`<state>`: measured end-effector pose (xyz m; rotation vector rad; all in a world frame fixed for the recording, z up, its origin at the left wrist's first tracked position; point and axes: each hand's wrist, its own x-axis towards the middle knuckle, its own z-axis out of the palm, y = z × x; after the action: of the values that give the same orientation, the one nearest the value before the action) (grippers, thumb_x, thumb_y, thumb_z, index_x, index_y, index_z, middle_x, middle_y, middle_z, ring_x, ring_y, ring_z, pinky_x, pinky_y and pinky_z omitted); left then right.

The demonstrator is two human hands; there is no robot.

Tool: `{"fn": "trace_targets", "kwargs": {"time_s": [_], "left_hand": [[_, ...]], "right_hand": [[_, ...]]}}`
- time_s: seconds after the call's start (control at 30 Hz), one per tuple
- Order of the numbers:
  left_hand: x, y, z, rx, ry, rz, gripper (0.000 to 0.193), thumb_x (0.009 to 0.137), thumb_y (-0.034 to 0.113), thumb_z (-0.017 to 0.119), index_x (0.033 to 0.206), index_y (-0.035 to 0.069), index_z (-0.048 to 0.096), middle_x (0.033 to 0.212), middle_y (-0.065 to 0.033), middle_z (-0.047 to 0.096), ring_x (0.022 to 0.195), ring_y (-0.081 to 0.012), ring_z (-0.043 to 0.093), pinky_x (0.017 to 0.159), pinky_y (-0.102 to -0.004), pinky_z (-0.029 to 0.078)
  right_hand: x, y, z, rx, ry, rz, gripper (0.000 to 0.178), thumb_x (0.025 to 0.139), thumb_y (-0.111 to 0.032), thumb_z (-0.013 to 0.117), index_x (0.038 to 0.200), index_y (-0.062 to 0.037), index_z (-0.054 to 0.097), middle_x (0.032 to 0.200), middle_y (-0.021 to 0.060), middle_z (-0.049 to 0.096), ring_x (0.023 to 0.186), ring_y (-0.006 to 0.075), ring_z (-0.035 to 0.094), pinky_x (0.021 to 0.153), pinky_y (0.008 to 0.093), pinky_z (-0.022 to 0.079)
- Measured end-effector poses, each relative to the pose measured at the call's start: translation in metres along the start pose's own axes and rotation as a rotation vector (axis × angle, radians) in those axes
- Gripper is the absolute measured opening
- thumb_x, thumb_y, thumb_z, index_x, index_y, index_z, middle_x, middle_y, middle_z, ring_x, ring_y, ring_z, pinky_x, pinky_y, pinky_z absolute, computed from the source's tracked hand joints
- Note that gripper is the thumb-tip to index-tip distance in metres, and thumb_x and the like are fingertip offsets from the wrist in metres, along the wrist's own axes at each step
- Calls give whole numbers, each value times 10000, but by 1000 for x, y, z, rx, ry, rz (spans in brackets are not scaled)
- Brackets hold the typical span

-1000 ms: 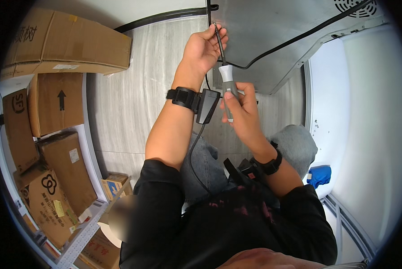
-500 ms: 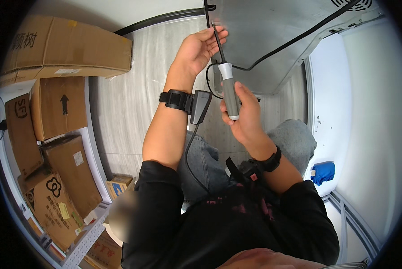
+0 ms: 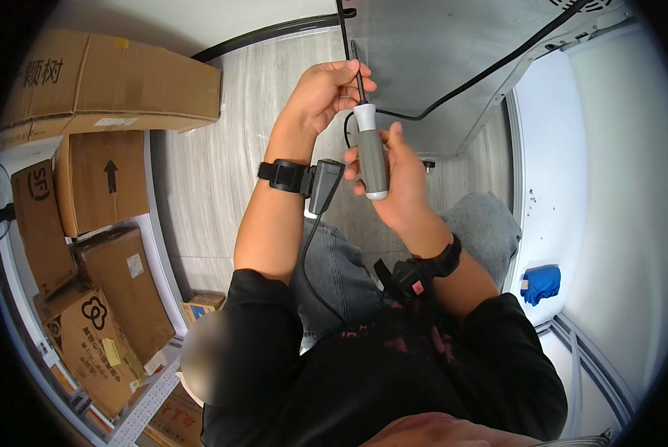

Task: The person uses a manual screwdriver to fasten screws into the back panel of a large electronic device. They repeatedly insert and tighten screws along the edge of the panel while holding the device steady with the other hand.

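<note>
A screwdriver (image 3: 373,160) with a grey handle, a white collar and a dark shaft points up toward the left edge of a silver metal appliance panel (image 3: 423,63). My right hand (image 3: 401,179) holds its handle, fingers curled behind and the thumb raised alongside. With thumb and forefinger, my left hand (image 3: 326,97) pinches the shaft above the collar, its other fingers loosely bent. The tip lies close to the panel's edge; whether it touches a screw is too small to tell.
A black cable (image 3: 453,93) crosses in front of the panel and loops behind the screwdriver. On the left stand a large cardboard box (image 3: 147,78) and a shelf (image 3: 155,216) of cartons. A white wall unit (image 3: 546,149) is at the right, with a blue cloth bundle (image 3: 540,285) near it.
The screwdriver and my right hand have shifted slightly left. My left hand has come lower, its fingers now closed on the shaft where they were more spread near the tip.
</note>
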<state>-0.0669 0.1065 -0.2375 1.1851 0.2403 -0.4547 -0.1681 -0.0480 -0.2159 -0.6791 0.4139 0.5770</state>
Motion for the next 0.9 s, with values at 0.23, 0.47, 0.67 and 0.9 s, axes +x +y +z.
{"fn": "trace_targets", "kwargs": {"time_s": [0.23,0.47,0.67,0.9], "left_hand": [[-1,4,14,116,113,15,226,938,196,532,890,-2,631,785,-101,679,513,-68,524,468,-185,435],[-15,9,13,-36,-119,-69,228,943,181,511,932,-17,624,814,-119,672,485,-57,421,439,-179,401],[-7,4,13,49,25,-56,222,934,181,529,916,-20,622,786,-111,670,485,-53,437,424,-173,394],[-8,6,13,64,3,-44,216,938,169,520,931,-25,615,796,-113,673,506,-50,466,417,-176,377]], "right_hand": [[-1,11,-3,-220,106,-105,321,938,-331,513,1024,-25,467,790,93,586,617,153,556,484,291,425],[2,6,-9,70,-58,57,304,961,-323,451,947,-25,512,779,89,583,625,164,548,483,288,404],[0,8,-4,-101,43,45,423,952,-414,442,1049,-11,528,789,63,563,659,169,540,542,277,406],[0,11,-10,25,18,53,378,949,-377,460,1007,-10,523,766,73,557,598,163,518,522,285,399]]}}
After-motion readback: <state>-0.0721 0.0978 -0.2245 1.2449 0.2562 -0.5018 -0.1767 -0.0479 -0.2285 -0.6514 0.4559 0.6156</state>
